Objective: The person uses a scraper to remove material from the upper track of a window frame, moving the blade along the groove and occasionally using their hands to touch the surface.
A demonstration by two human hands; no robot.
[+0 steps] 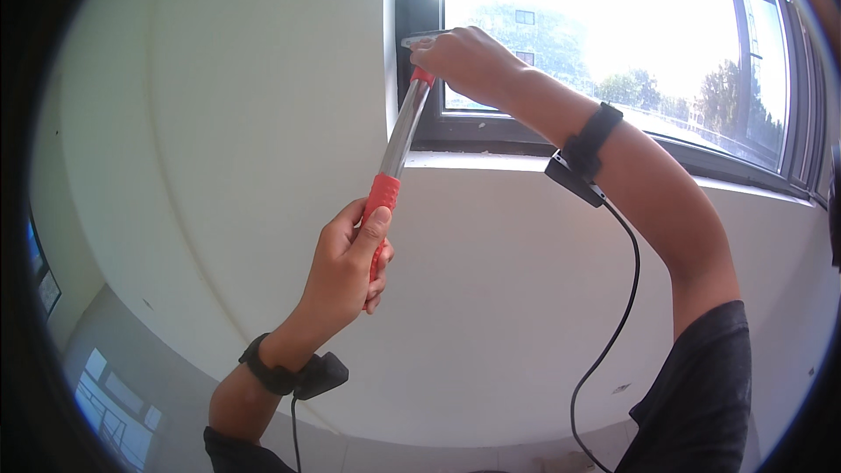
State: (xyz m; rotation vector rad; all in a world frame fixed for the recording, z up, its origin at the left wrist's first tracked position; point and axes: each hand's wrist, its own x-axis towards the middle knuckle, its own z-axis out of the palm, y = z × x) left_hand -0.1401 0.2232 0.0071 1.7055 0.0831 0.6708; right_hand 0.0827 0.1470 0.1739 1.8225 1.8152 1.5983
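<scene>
My left hand (349, 258) is closed around the lower red grip of a long tool (401, 136) with a steel shaft, which slants up toward the window frame. My right hand (455, 57) is closed at the tool's top end, over its flat squeegee-like head (413, 39), just above a short red collar. The head is at the left edge of the glass, against or just in front of the dark frame; contact is unclear. My fingers partly hide it. Both my wrists wear black straps with small devices (571, 177) and cables.
The dark-framed window (543, 131) has a white sill (473, 160) below it and an open-looking sash (755, 79) at the right. Pale walls (219, 123) surround it. A tiled floor (385, 451) shows along the bottom, with another window or its reflection at the lower left.
</scene>
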